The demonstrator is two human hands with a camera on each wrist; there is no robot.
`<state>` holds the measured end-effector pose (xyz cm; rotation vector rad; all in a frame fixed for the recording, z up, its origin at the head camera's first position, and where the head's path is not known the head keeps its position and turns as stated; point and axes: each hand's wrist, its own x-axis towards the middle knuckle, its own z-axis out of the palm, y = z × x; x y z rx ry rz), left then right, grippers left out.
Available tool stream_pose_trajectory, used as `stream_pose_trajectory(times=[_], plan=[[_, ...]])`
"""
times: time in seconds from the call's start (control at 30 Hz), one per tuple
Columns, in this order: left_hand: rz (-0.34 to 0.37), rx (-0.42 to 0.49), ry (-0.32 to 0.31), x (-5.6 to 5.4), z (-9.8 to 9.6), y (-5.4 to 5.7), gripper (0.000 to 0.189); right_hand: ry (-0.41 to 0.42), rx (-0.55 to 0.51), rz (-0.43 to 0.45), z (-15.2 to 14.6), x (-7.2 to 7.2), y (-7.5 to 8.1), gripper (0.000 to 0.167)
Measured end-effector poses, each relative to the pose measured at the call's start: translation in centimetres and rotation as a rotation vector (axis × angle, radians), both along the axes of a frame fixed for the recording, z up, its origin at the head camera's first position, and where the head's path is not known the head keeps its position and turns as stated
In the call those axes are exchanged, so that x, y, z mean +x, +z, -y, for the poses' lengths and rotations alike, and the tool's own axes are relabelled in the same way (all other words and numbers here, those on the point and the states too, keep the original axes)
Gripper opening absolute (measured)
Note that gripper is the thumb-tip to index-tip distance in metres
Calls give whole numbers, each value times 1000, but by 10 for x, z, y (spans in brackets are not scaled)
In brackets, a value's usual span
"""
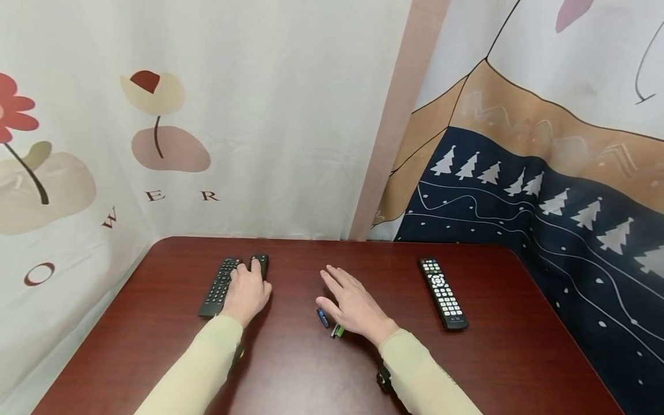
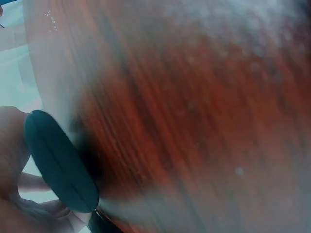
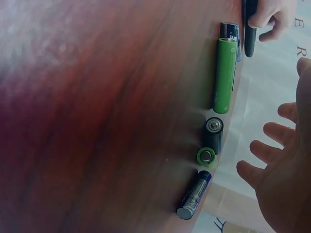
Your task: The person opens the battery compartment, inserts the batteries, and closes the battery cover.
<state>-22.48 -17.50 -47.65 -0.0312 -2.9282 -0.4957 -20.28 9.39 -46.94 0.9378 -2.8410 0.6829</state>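
Note:
My left hand (image 1: 246, 294) grips a black remote control (image 1: 263, 263), whose far end sticks out past the fingers. In the left wrist view the blunt end of that remote (image 2: 60, 160) shows between thumb and fingers. Right beside it lies a longer black remote (image 1: 217, 288) with many small buttons, partly covered by the hand. My right hand (image 1: 358, 308) hovers with fingers extended, palm down, holding nothing. Close by it are several batteries: a green battery (image 3: 224, 75), a dark blue battery (image 3: 194, 195) and others, some hidden by the hand in the head view.
A third black remote (image 1: 443, 294) with white buttons lies on the right side of the reddish-brown table (image 1: 311, 380). Behind the table's far edge hangs a pale printed curtain (image 1: 290, 144), with a dark blue tree-patterned cloth (image 1: 498, 213) at right.

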Motion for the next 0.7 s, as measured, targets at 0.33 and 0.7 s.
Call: stream_pose_trajectory(times=[0.33, 0.7], plan=[[-16, 165, 33, 0, -3, 7, 62, 6, -24, 2, 2, 1, 0, 62], [18, 385, 85, -2, -7, 10, 59, 4, -35, 10, 5, 5, 2, 63]])
